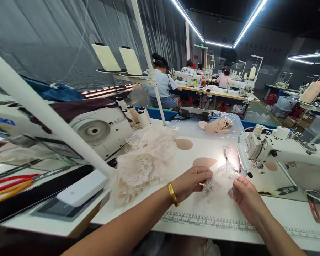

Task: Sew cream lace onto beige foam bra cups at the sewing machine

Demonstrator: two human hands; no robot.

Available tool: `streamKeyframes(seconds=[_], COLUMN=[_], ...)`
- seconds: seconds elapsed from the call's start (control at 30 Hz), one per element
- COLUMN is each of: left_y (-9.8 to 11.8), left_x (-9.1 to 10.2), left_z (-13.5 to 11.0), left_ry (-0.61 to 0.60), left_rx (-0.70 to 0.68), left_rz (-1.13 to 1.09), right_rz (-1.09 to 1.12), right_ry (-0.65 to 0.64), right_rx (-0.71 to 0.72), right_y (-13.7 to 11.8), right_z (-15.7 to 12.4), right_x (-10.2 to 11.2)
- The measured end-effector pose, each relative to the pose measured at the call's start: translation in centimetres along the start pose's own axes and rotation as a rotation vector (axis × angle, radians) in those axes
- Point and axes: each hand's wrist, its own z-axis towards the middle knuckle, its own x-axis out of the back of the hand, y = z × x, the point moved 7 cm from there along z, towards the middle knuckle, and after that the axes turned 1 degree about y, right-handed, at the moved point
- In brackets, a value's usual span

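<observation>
Your left hand [190,183] and right hand [247,195] pinch white lace [220,180] beside the sewing machine [296,147]. Bare counter [177,201] separates it from the ruler strip [202,220] by the front edge; a fabric heap [146,161] crowds your left, gray curtain [56,32] beyond.

My left hand [190,180] and right hand [247,195] pinch, facing each other.
My left forearm [133,213] stretches long from the lower left, bare-skinned; my right forearm [276,233], less of it showing, slants up from the lower right.
</observation>
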Motion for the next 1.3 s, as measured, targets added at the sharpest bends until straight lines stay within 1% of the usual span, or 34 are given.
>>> streamKeyframes(seconds=[0.07, 0.13, 0.17, 0.23, 0.27, 0.3, 0.33, 0.37, 0.4, 0.43, 0.47, 0.5, 0.53, 0.6, 0.67, 0.7, 0.77, 0.8, 0.87, 0.93, 0.97, 1.03, 1.1, 1.13, 1.2, 1.27, 1.3], left_y=[-0.7, -0.2, 0.5, 2.8, 4.2, 5.3, 6.0, 6.1, 5.7, 5.1, 4.4, 3.8, 3.4, 3.1, 2.6, 2.2, 1.1, 0.5, -0.4, -0.9, -0.9, -0.2, 1.4, 2.4, 4.7, 6.5, 7.1], left_x=[-0.6, -1.1, -1.2, -1.2, -1.3, -1.6, -2.2, -2.9, -3.5, -3.8, -3.7, -3.4, -2.7, -1.0, 0.6, 1.2, 1.5, 1.3, 0.5, -0.4, -0.7, -0.7, 0.7, 1.8, 4.7, 8.2, 9.8], left_z=[0.5, 1.0, 1.1, 0.7, 0.1, -0.7, -1.6, -2.5, -3.3, -3.9, -4.4, -4.5, -4.4, -3.6, -2.3, -1.6, -0.1, 0.6, 1.5, 2.0, 2.0, 2.0, 2.2, 2.4, 3.1, 4.2, 4.9], left_ry=[-0.024, -0.037, -0.025, 0.023, 0.040, 0.030, -0.024, -0.118, -0.227, -0.325, -0.381, -0.379, -0.318, -0.108, 0.097, 0.168, 0.237, 0.247, 0.255, 0.231, 0.212, 0.197, 0.246, 0.296, 0.417, 0.548, 0.594], left_rx=[0.005, -0.077, -0.151, -0.354, -0.470, -0.584, -0.679, -0.739, -0.760, -0.750, -0.720, -0.683, -0.650, -0.593, -0.521, -0.474, -0.377, -0.343, -0.326, -0.346, -0.355, -0.364, -0.362, -0.352, -0.300, -0.198, -0.137], left_rz=[-0.023, 0.051, 0.113, 0.282, 0.396, 0.529, 0.668, 0.792, 0.889, 0.950, 0.982, 0.990, 0.983, 0.970, 0.994, 1.018, 1.078, 1.108, 1.178, 1.244, 1.258, 1.295, 1.369, 1.416, 1.500, 1.558, 1.581], right_rz=[-0.038, -0.165, -0.259, -0.494, -0.618, -0.733, -0.836, -0.931, -1.017, -1.088, -1.139, -1.167, -1.170, -1.134, -1.108, -1.114, -1.166, -1.190, -1.178, -1.051, -0.959, -0.780, -0.647, -0.603, -0.547, -0.526, -0.528], right_ry=[-0.014, -0.041, -0.045, -0.035, -0.039, -0.064, -0.116, -0.196, -0.282, -0.352, -0.391, -0.385, -0.337, -0.176, -0.070, -0.056, -0.072, -0.086, -0.119, -0.162, -0.177, -0.173, -0.142, -0.122, -0.085, -0.063, -0.058], right_rx=[0.028, 0.105, 0.165, 0.361, 0.501, 0.652, 0.794, 0.896, 0.944, 0.940, 0.893, 0.825, 0.753, 0.597, 0.437, 0.375, 0.323, 0.323, 0.341, 0.334, 0.314, 0.248, 0.195, 0.184, 0.179, 0.169, 0.163], right_y=[-0.1, -0.9, -1.6, -3.6, -4.8, -5.9, -6.6, -6.9, -6.7, -6.4, -6.0, -5.7, -5.7, -5.7, -5.4, -5.0, -4.3, -4.0, -3.4, -2.8, -2.5, -1.9, -1.2, -0.9, -0.5, -0.2, -0.1], right_z=[0.1, 0.1, -0.1, -0.7, -1.3, -2.1, -3.0, -3.9, -4.5, -4.8, -4.8, -4.6, -4.2, -3.0, -1.7, -1.1, -0.1, 0.2, 0.4, 0.3, 0.2, 0.4, 1.0, 1.3, 1.9, 2.2, 2.3], right_x=[0.2, 0.1, 0.1, 0.1, 0.0, -0.1, -0.3, -0.4, -0.3, 0.2, 0.9, 1.8, 2.9, 4.7, 5.3, 5.0, 3.6, 2.7, 1.3, 0.6, 0.7, 1.4, 2.4, 2.9, 3.5, 3.8, 3.8])
